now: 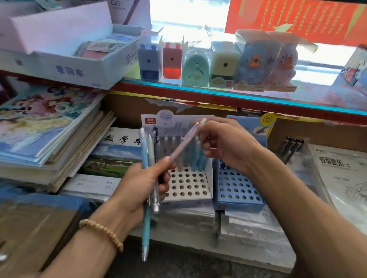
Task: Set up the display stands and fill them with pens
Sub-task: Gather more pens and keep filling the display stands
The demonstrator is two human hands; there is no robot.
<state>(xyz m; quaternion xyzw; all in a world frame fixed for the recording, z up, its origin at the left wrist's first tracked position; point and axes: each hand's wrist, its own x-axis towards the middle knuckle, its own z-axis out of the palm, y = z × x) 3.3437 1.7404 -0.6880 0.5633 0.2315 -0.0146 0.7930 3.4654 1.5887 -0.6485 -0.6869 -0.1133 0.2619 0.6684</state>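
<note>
A bundle of pens (147, 167) is gripped in the curled left hand (137, 187); a pink pen (183, 144) is pinched by the right hand (225, 147) above the white stand (189, 184). It should be lowered upright into a free hole.

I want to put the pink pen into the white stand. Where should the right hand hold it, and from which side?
Pinch the pink pen on its upper barrel, coming from the right, where the right hand is already. It slants up to the right, and the left hand covers its lower end.
</note>
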